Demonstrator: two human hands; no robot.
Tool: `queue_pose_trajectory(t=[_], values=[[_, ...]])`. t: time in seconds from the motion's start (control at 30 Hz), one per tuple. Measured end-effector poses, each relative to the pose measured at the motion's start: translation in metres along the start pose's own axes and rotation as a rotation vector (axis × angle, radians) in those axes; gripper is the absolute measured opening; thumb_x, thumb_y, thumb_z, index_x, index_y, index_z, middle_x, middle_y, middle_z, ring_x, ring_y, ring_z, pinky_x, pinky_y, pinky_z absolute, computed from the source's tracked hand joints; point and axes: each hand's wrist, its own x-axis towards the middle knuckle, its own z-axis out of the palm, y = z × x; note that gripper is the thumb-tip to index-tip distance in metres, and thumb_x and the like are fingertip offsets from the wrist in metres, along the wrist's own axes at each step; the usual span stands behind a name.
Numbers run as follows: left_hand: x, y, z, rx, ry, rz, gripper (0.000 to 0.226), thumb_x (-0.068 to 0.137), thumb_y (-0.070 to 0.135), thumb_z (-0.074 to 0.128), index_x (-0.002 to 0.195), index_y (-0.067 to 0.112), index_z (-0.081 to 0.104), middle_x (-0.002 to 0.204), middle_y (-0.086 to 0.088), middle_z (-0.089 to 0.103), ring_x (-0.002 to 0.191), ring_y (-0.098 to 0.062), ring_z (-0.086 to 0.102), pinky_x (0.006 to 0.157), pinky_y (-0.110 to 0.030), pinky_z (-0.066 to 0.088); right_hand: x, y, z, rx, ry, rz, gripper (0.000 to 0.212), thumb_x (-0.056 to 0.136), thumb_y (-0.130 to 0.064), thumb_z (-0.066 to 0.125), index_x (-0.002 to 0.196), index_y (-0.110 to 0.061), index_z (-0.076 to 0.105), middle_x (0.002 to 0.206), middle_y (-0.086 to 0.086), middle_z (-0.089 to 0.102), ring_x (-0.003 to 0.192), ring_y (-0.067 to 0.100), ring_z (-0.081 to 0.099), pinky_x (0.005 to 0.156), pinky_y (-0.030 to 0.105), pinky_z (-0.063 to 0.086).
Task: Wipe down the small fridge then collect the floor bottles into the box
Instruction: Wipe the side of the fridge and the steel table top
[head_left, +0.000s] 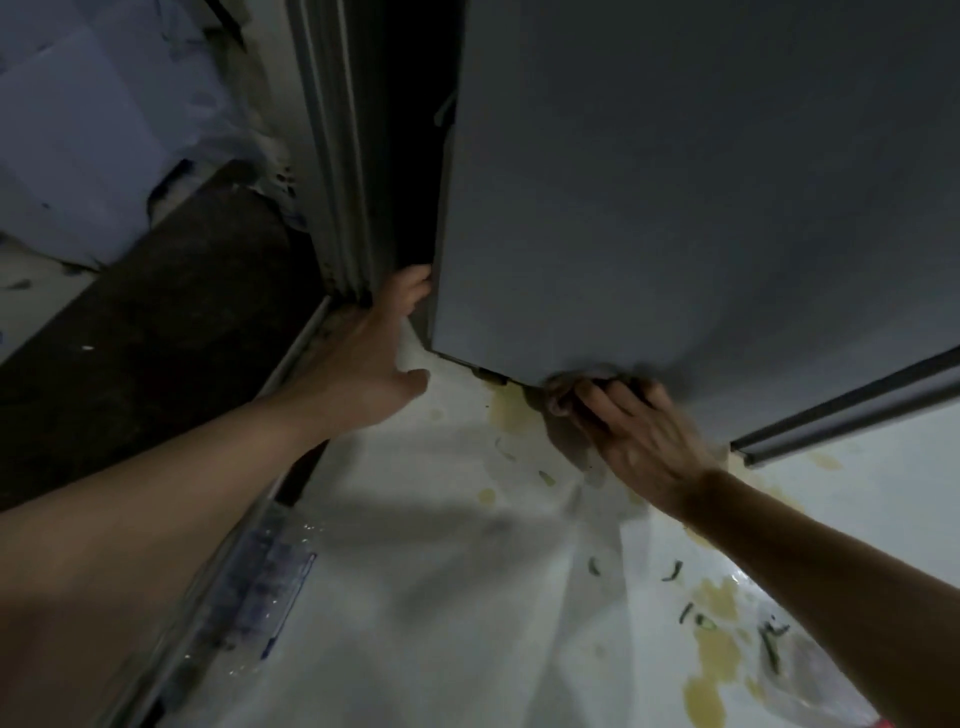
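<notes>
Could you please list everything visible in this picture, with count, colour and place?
small fridge: one, grey, fills the upper right, its lower corner near the floor.
floor: white, across the lower middle and right.
yellow stains: several, on the floor below the fridge and at lower right.
dark scraps: several small, greenish black, scattered among the stains.
plastic bottle: one, clear with a blue label, lying at lower left beside the metal rail.
metal rail: one, grey, running diagonally along the floor edge.
dark mat: one, brown-black, left of the rail.
left hand: fingers reach behind the fridge's left edge.
right hand: fingers curl under the fridge's bottom edge.
</notes>
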Motion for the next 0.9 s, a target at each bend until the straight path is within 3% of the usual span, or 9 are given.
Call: queue_pose_trajectory(t=[0.1,0.17,0.3,0.4,0.47,0.53,0.67,0.83,0.9], values=[[-0.001,-0.003,-0.009,0.011,-0.065,0.030,0.095,0.078,0.007,0.067,0.144,0.040,0.007,0.147,0.020,0.027,0.131,0.003,0.024,0.102,-0.020,0.022,0.048,-0.021,-0.002,0.026,0.090,-0.004,0.054,0.076,0.000,0.062,0.127,-0.012,0.049,0.124,0.011,0.047,0.096,0.030,0.045,0.082,0.040,0.034],[-0.003,-0.005,-0.015,-0.007,-0.089,0.026,0.093,0.079,0.006,0.065,0.145,0.039,0.008,0.141,0.026,0.028,0.131,0.005,0.023,0.102,-0.018,0.022,0.078,-0.035,-0.006,0.055,0.127,-0.030,0.039,0.083,-0.003,0.048,0.120,-0.013,0.058,0.126,0.010,0.049,0.094,0.030,0.045,0.081,0.040,0.033],[-0.007,-0.010,-0.024,0.044,-0.052,0.017,0.091,0.080,0.009,0.066,0.145,0.037,0.009,0.151,0.016,0.025,0.134,0.001,0.023,0.101,-0.017,0.021,0.121,-0.057,-0.028,0.092,-0.034,-0.034,0.054,0.093,-0.006,0.021,0.103,-0.019,0.073,0.117,0.001,0.065,0.087,0.025,0.059,0.079,0.036,0.033],[-0.008,-0.009,-0.023,0.056,-0.029,-0.004,0.089,0.081,0.008,0.066,0.146,0.034,0.010,0.153,0.010,0.025,0.137,-0.007,0.026,0.102,-0.018,0.022,0.138,-0.070,-0.033,0.055,-0.174,-0.113,0.064,0.088,-0.015,0.006,0.129,-0.019,0.056,0.142,0.005,0.043,0.113,0.026,0.048,0.095,0.038,0.031],[-0.008,-0.005,-0.020,0.062,-0.012,-0.020,0.089,0.080,0.008,0.066,0.146,0.032,0.012,0.152,0.008,0.027,0.137,-0.009,0.028,0.101,-0.018,0.022,0.140,-0.071,-0.029,0.017,-0.275,-0.137,0.054,0.093,-0.019,0.015,0.142,-0.018,0.039,0.152,0.008,0.020,0.127,0.029,0.031,0.102,0.040,0.028],[-0.007,0.000,-0.016,0.066,-0.008,-0.019,0.088,0.079,0.009,0.066,0.147,0.031,0.013,0.151,0.006,0.028,0.136,-0.011,0.030,0.102,-0.020,0.025,0.135,-0.067,-0.027,0.012,-0.287,-0.145,0.047,0.098,-0.024,0.027,0.144,-0.021,0.037,0.154,0.007,0.014,0.131,0.028,0.025,0.105,0.040,0.026],[-0.009,0.008,-0.010,0.106,0.041,0.040,0.088,0.079,0.011,0.066,0.146,0.032,0.013,0.149,0.005,0.031,0.135,-0.011,0.030,0.099,-0.021,0.026,0.110,-0.049,-0.026,-0.061,-0.299,-0.197,0.055,0.089,-0.020,0.019,0.138,-0.031,0.043,0.151,0.000,0.016,0.129,0.028,0.027,0.103,0.041,0.029],[-0.013,0.020,0.008,0.131,0.077,0.088,0.091,0.079,0.013,0.067,0.147,0.032,0.009,0.151,0.005,0.024,0.135,-0.009,0.028,0.099,-0.021,0.024,0.068,-0.030,-0.019,-0.047,-0.307,-0.182,0.051,0.085,-0.018,0.031,0.126,-0.036,0.054,0.143,-0.006,0.038,0.121,0.022,0.045,0.094,0.035,0.043],[-0.014,0.025,0.015,0.134,0.060,0.098,0.094,0.079,0.012,0.068,0.148,0.030,0.007,0.153,0.005,0.020,0.138,-0.009,0.024,0.102,-0.019,0.022,0.052,-0.022,-0.017,-0.064,-0.316,-0.177,0.053,0.085,-0.014,0.035,0.129,-0.037,0.051,0.144,-0.004,0.035,0.122,0.022,0.043,0.094,0.035,0.043]])
